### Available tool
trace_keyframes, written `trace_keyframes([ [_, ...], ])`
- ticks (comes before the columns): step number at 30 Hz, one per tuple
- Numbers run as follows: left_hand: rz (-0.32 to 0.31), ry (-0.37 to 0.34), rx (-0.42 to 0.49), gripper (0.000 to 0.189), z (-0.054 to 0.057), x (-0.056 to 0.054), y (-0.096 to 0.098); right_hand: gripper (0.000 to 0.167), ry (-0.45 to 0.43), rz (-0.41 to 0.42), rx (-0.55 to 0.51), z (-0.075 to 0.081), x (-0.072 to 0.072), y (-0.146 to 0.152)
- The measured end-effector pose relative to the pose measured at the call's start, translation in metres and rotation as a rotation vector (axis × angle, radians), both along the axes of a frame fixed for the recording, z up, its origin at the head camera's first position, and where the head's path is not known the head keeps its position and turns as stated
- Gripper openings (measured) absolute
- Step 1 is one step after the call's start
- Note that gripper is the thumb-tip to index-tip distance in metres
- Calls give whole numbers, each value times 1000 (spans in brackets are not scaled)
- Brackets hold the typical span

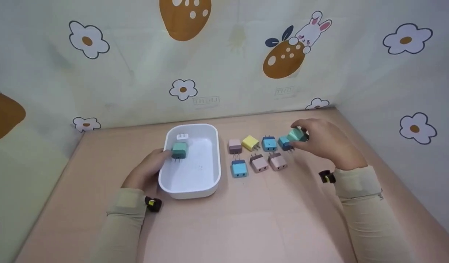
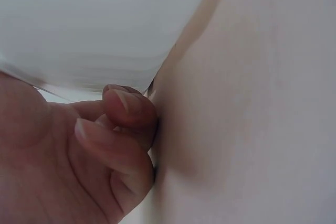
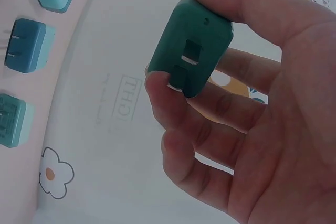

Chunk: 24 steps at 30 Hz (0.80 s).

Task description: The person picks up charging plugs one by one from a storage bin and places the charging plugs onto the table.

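Note:
My right hand (image 1: 324,142) pinches a green USB charger plug (image 3: 191,48) between thumb and fingers, lifted above the table. Its two ports face the right wrist camera. Just beside it in the head view lies a blue plug (image 1: 285,143). Another green plug (image 3: 13,121) shows at the left of the right wrist view. At the left side of a white plastic tub (image 1: 189,194), my left hand (image 1: 149,166) holds the rim, with curled fingers (image 2: 118,150) low against the outer wall. Inside the tub are a green plug (image 1: 179,150) and a white plug (image 1: 182,136).
Between the hands, several plugs lie in two rough rows: a pink one (image 1: 235,146), a yellow one (image 1: 250,143), blue ones (image 1: 269,144) and more pink ones (image 1: 259,163). A patterned cloth wall (image 1: 231,73) rises behind the pink-covered table (image 1: 246,226).

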<state>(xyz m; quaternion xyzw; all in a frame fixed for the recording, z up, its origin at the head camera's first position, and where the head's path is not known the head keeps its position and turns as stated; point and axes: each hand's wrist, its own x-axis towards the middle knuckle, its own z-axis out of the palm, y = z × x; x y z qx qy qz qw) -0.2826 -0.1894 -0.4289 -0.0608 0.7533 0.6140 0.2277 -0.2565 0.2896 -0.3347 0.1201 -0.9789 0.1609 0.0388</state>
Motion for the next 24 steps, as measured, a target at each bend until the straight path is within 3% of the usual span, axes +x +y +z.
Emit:
trace_keyframes([
  [13,-13,-17,10,60,-1,-2,-1,53,-29,-9,25,-6,-4,6],
  [20,-55,119,-122,60,-1,-6,0,50,-34,-15,59,-12,-6,9],
  [24,-55,120,-115,60,-2,-7,0,47,-46,-10,63,-17,-10,11],
])
